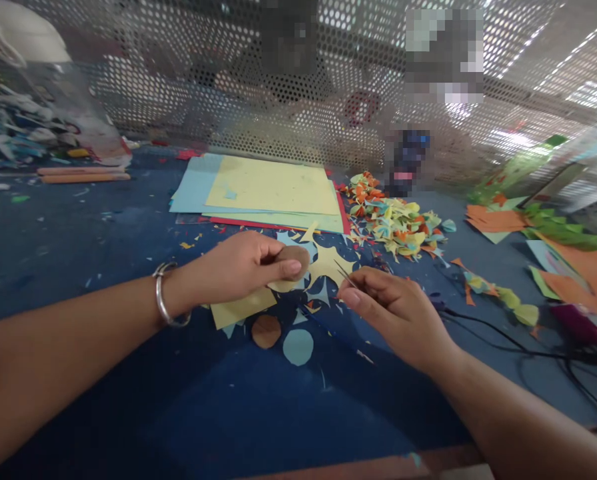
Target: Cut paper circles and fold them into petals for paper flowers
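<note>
Between thumb and fingers, my left hand [251,267] pinches a round brown disc [298,257]; a pale yellow edge shows beneath it. My right hand [386,303] is closed around small scissors [346,272], whose thin blades point up and left, parted and apart from the disc. A star-shaped yellow paper offcut [323,262] lies between the hands. On the table below are a brown paper circle [266,331] and a light blue paper circle [298,347]. A yellow paper piece [241,309] lies under my left hand.
Coloured paper sheets [273,187] are stacked behind my hands. A pile of folded paper bits [396,220] lies right of them, with orange paper [496,220] farther right. Black cables [503,340] cross the right side. Pencils [83,175] and a clear jar [73,100] stand left, before a perforated panel [178,100].
</note>
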The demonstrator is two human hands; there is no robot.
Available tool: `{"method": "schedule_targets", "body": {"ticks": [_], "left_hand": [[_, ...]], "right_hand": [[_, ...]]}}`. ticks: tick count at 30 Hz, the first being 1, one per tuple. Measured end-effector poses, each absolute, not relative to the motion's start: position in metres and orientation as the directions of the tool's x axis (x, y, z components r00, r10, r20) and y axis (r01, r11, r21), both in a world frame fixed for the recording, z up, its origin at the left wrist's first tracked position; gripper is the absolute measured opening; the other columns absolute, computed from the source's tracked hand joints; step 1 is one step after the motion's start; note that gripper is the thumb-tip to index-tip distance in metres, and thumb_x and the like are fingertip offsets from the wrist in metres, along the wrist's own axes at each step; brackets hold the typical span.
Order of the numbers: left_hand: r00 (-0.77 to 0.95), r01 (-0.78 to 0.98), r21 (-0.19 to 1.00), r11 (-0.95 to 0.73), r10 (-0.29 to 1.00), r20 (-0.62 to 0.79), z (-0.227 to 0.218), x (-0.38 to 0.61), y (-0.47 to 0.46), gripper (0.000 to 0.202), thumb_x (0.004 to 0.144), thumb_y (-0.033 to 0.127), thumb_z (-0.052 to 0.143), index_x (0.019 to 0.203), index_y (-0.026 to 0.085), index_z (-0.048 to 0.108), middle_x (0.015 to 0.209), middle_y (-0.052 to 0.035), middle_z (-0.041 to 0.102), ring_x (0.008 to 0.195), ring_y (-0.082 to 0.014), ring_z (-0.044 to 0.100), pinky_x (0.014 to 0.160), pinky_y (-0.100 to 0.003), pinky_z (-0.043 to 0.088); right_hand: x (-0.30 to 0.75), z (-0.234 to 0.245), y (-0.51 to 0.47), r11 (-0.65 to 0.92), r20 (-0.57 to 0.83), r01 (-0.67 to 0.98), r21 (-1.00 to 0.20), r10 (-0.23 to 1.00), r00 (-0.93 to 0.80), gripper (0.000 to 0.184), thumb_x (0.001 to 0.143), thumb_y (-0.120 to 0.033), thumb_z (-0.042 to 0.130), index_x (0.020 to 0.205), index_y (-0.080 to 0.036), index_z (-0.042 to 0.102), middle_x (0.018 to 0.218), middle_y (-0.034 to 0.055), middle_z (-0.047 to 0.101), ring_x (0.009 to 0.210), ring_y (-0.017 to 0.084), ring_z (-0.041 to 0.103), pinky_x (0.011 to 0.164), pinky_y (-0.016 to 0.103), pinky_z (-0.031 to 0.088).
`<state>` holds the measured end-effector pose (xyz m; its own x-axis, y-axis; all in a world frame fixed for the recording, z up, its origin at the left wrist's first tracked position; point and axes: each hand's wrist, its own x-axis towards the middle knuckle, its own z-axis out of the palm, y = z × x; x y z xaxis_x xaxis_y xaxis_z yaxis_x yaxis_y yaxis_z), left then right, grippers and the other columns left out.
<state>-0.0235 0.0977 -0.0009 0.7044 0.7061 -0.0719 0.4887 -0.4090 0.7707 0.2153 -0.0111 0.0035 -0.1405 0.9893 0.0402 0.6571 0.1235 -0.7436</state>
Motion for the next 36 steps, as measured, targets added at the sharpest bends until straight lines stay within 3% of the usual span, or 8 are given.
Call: {"method": "schedule_targets", "body": {"ticks": [3,11,18,24,28,31,34,36], "left_hand": [[0.685,0.584,0.701,-0.409,0.712,-0.155,0.000,-0.027,0.107,0.053,0.093,0.059,0.050,0.058,0.020,0.044,0.054,0.0050,0.032,0.049,-0.0100,0.030,0.050,-0.026,0.021],[0.629,0.699,0.506,-0.506,0.771,-0.099,0.001,-0.026,0.105,0.054,0.096,0.052,0.041,0.055,0.019,0.054,0.055,-0.0007,0.049,0.053,-0.0136,0.044,0.057,-0.028,0.031],[0.536,0.703,0.616,-0.355,0.834,-0.130,0.015,-0.046,0.109,0.061,0.095,0.056,0.041,0.051,0.019,0.059,0.054,-0.0066,0.062,0.057,-0.0179,0.055,0.063,-0.030,0.040],[0.371,0.929,0.089,-0.360,0.906,-0.204,0.018,-0.071,0.118,0.062,0.095,0.060,0.037,0.059,0.018,0.067,0.067,-0.0126,0.068,0.063,-0.0239,0.059,0.064,-0.033,0.038],[0.259,0.958,-0.098,-0.269,0.960,-0.103,0.021,-0.079,0.115,0.059,0.096,0.058,0.035,0.092,0.014,0.075,0.086,-0.0181,0.072,0.078,-0.0312,0.064,0.072,-0.036,0.042],[0.391,0.919,-0.023,-0.395,0.915,-0.096,0.022,-0.073,0.104,0.050,0.096,0.050,0.039,0.109,0.016,0.072,0.093,-0.0153,0.072,0.078,-0.0286,0.064,0.071,-0.035,0.041],[0.613,0.790,0.138,-0.598,0.776,-0.145,0.020,-0.064,0.088,0.039,0.094,0.046,0.045,0.102,0.020,0.072,0.102,-0.0109,0.071,0.080,-0.0242,0.063,0.068,-0.032,0.038],[0.664,0.748,0.155,-0.646,0.736,-0.135,0.018,-0.060,0.078,0.035,0.094,0.043,0.046,0.102,0.020,0.072,0.110,-0.0105,0.069,0.086,-0.0241,0.063,0.070,-0.032,0.039]], "right_hand": [[0.215,0.002,-0.013,0.150,0.057,0.669,-0.728,0.986,-0.159,0.042,0.097,-0.056,0.056,0.078,-0.018,0.057,0.064,-0.0060,0.040,0.058,0.009,0.034,0.053,0.024,0.028],[0.214,-0.002,-0.017,0.222,0.110,0.739,-0.636,0.974,-0.198,0.043,0.098,-0.057,0.054,0.078,-0.019,0.057,0.065,-0.0055,0.045,0.057,0.009,0.038,0.053,0.024,0.029],[0.213,-0.004,-0.016,0.212,0.031,0.844,-0.492,0.974,-0.226,0.042,0.095,-0.058,0.055,0.081,-0.019,0.062,0.059,-0.0047,0.049,0.052,0.011,0.039,0.052,0.026,0.027],[0.206,-0.002,-0.019,0.205,-0.140,0.942,-0.265,0.959,-0.248,0.037,0.097,-0.055,0.055,0.083,-0.021,0.057,0.067,-0.0003,0.062,0.058,0.015,0.055,0.053,0.026,0.026],[0.200,-0.002,-0.026,0.224,-0.142,0.968,-0.117,0.960,-0.240,0.032,0.098,-0.051,0.054,0.086,-0.021,0.056,0.071,0.0017,0.067,0.062,0.019,0.061,0.053,0.027,0.024],[0.197,-0.003,-0.030,0.230,-0.130,0.972,-0.039,0.964,-0.233,0.028,0.099,-0.048,0.053,0.090,-0.021,0.056,0.078,0.0035,0.072,0.067,0.022,0.066,0.053,0.028,0.023],[0.195,-0.004,-0.030,0.214,-0.136,0.977,0.017,0.968,-0.210,0.028,0.100,-0.048,0.052,0.094,-0.021,0.056,0.083,0.0049,0.074,0.071,0.025,0.069,0.053,0.029,0.022],[0.195,-0.004,-0.030,0.210,-0.136,0.977,0.034,0.970,-0.204,0.028,0.101,-0.048,0.051,0.094,-0.021,0.056,0.085,0.0054,0.075,0.072,0.026,0.070,0.053,0.029,0.021]]}}
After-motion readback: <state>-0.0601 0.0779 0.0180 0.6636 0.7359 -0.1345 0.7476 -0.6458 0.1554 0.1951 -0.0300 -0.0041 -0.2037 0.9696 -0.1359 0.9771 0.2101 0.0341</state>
